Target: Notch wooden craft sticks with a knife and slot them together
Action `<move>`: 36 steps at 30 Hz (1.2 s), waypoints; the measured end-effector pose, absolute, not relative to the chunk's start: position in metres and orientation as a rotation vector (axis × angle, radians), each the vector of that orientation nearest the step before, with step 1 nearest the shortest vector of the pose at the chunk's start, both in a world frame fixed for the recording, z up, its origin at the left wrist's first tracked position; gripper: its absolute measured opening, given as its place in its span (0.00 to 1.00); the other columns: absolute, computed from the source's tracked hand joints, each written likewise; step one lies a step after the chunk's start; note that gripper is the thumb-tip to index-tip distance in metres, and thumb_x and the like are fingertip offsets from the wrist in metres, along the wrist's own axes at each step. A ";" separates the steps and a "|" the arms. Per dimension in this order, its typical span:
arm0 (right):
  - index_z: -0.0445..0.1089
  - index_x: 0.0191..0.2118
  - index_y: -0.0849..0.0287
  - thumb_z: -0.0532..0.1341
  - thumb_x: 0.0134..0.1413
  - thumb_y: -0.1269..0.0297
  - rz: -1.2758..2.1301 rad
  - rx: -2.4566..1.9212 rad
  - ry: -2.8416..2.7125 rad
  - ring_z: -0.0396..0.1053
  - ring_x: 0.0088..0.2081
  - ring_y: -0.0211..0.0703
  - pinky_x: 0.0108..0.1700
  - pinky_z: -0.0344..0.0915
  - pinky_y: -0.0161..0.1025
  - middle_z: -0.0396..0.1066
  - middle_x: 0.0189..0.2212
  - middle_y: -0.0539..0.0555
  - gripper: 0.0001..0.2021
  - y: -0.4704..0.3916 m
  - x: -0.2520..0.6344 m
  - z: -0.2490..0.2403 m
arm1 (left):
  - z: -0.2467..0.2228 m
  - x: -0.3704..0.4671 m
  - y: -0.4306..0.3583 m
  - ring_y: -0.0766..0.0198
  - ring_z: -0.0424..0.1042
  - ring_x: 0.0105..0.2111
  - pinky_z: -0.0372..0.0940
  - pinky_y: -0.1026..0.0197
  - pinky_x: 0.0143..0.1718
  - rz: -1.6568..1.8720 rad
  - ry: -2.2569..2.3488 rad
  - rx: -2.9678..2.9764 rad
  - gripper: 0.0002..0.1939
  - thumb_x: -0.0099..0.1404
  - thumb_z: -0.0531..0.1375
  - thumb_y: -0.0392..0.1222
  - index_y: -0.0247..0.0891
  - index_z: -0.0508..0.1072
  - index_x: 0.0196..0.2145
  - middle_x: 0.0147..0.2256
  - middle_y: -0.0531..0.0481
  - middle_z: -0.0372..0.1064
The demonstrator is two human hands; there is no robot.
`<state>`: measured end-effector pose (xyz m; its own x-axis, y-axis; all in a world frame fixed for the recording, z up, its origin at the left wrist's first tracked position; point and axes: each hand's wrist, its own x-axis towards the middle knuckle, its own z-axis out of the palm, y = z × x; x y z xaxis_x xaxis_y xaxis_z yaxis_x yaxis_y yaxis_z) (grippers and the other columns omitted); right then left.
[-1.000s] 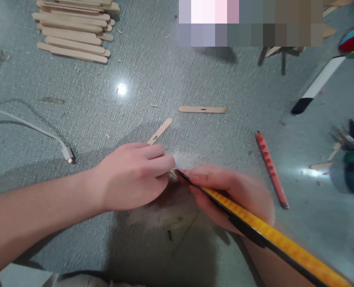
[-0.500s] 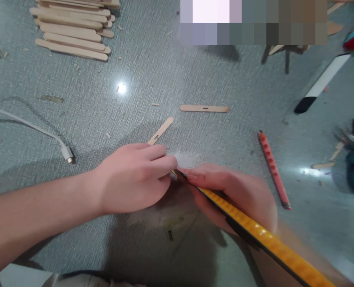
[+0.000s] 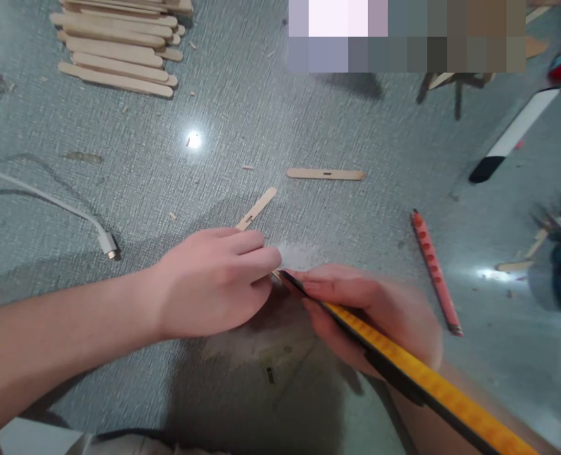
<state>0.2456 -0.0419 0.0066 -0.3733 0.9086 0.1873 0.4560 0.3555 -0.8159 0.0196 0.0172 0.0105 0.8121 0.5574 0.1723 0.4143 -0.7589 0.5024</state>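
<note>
Right grip (image 3: 389, 303) on yellow-handled tool (image 3: 415, 368), red pencil (image 3: 436, 270) nearby.

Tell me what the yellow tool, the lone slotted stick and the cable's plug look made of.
Yellow tool: probably plastic, its body evenly coloured and ridged-looking; the dark front may be metal.
Slotted stick: apparently bare wood, matte, pale tan.
Plug: likely smooth plastic, light grey, with a pale, metal-looking tip.
</note>
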 end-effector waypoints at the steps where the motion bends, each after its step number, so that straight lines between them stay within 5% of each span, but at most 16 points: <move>1: 0.71 0.45 0.50 0.62 0.55 0.75 0.882 -1.173 -1.966 0.80 0.32 0.44 0.34 0.79 0.39 0.80 0.36 0.51 0.14 -0.042 0.244 0.007 | 0.011 0.020 0.018 0.67 0.69 0.31 0.64 0.63 0.33 0.442 0.716 2.541 0.15 0.71 0.51 0.30 0.35 0.74 0.31 0.31 0.52 0.72; 17: 0.70 0.47 0.51 0.62 0.55 0.75 0.709 -1.455 -1.904 0.81 0.35 0.47 0.37 0.81 0.42 0.81 0.38 0.53 0.16 -0.063 0.224 0.023 | 0.011 0.025 -0.012 0.58 0.75 0.34 0.75 0.56 0.37 0.585 0.781 2.569 0.14 0.70 0.54 0.28 0.31 0.74 0.27 0.29 0.45 0.74; 36: 0.69 0.46 0.54 0.62 0.53 0.77 0.678 -1.378 -1.910 0.81 0.37 0.46 0.41 0.80 0.36 0.81 0.38 0.56 0.15 -0.057 0.222 0.016 | 0.012 0.028 -0.015 0.57 0.73 0.29 0.74 0.54 0.29 0.617 0.746 2.739 0.12 0.68 0.55 0.27 0.28 0.75 0.29 0.26 0.43 0.71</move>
<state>0.2218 -0.0573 0.0158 -0.2111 0.9522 0.2210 0.6000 0.3047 -0.7397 0.0280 -0.0149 0.0123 0.7810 0.5273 0.3346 0.4280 -0.8421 0.3282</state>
